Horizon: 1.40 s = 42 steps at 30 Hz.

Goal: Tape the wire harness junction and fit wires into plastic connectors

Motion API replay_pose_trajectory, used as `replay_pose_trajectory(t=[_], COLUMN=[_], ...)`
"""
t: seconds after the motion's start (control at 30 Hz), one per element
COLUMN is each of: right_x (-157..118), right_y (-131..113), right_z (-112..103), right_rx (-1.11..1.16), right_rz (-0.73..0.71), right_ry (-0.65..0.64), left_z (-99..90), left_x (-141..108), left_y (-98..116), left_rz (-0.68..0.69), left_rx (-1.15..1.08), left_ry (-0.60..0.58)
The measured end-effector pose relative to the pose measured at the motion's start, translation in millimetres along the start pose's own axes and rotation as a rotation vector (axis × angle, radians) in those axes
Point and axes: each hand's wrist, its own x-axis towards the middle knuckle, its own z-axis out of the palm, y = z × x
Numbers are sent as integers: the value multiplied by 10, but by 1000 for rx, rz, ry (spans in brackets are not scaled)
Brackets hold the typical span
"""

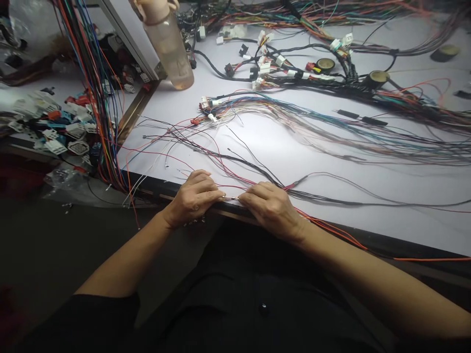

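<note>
At the front edge of the white table, my left hand and my right hand face each other a short gap apart. Both are closed in a pinch. Between their fingertips runs a thin wire with a small metal terminal, held at both ends. Orange wires trail rightward along the edge from beneath my right hand. Just beyond the hands lies a bundle of black wires, with red wires fanning out to its left. How the wire sits inside each grip is hidden by the fingers.
A water bottle stands at the back left. Taped black harnesses with connectors spread across the back. Coloured wires hang at the left, near a pile of loose connectors. Round posts rise among the harnesses.
</note>
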Motion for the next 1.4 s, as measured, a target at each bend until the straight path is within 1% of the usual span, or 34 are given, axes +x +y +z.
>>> replay_pose_trajectory(t=[0.13,0.23,0.3,0.33,0.37,0.43,0.47,0.5,0.53,0.6,0.67,0.7,0.77,0.83,0.9,1.07,1.13,1.2,1.27,1.33,1.4], right_x=[10,47,77,91,103,118,122,124,126,130,134,136,141,145,143,149,175,211,246,266,255], right_y=[18,35,49,56,64,77,80,80,74,43,-13,-46,-102,-128,-122,-37,21,121,297,565,903], right_z=[10,-27,-77,-105,-131,-169,-178,-182,-180,-168,-154,-147,-131,-118,-123,-238,-309,-395,-504,-636,-784], right_rx=[-7,-55,-75,-76,-69,-39,-22,-6,6,18,15,6,-35,-93,-116,-34,-25,41,145,186,91], right_rz=[30,85,130,154,175,210,224,235,244,244,223,202,141,90,86,229,287,333,377,447,523], right_ry=[55,107,132,140,143,142,144,148,155,176,204,211,190,130,53,-179,-230,-237,-195,-125,-72], left_z=[-8,-69,-119,-135,-140,-108,-71,-25,24,108,141,137,107,80,71,80,80,74,64,53,46], left_x=[27,56,66,66,62,49,47,53,69,132,221,267,344,396,421,408,398,399,410,427,442], left_y=[3,-33,-35,-13,31,185,286,393,494,647,705,700,648,579,532,544,554,556,556,560,566], left_rz=[-41,-78,-116,-152,-206,-361,-470,-590,-739,-1003,-1201,-1272,-1368,-1401,-1403,-1431,-1473,-1516,-1547,-1561,-1569], left_rx=[54,130,156,162,163,127,60,-56,-237,-645,-959,-1056,-1166,-1209,-1228,-1206,-1197,-1190,-1185,-1185,-1179], left_ry=[-13,-34,-20,22,96,334,453,545,566,522,491,499,514,536,561,572,585,610,619,615,609])
